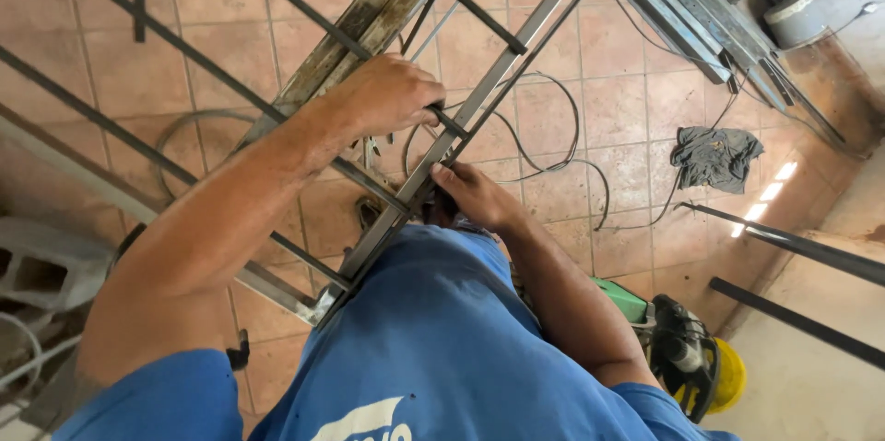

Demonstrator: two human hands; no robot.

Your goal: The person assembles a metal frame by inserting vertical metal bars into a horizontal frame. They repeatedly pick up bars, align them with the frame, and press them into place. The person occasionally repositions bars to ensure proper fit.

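Left hand (387, 93) – arm stretched forward, fist clenched round a dark bar (452, 124) of the metal grille frame (479, 95) | right hand (475, 197) – elbow bent, fingers pressed against the frame's grey rail, grip unclear | grey rag (716, 157) on tiled floor (636, 100)

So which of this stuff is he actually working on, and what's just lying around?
In use: metal grille frame; dark bar gripped by left hand; right hand at the frame rail.

Lying about: grey rag, black cable, concrete block, yellow-and-black helmet.
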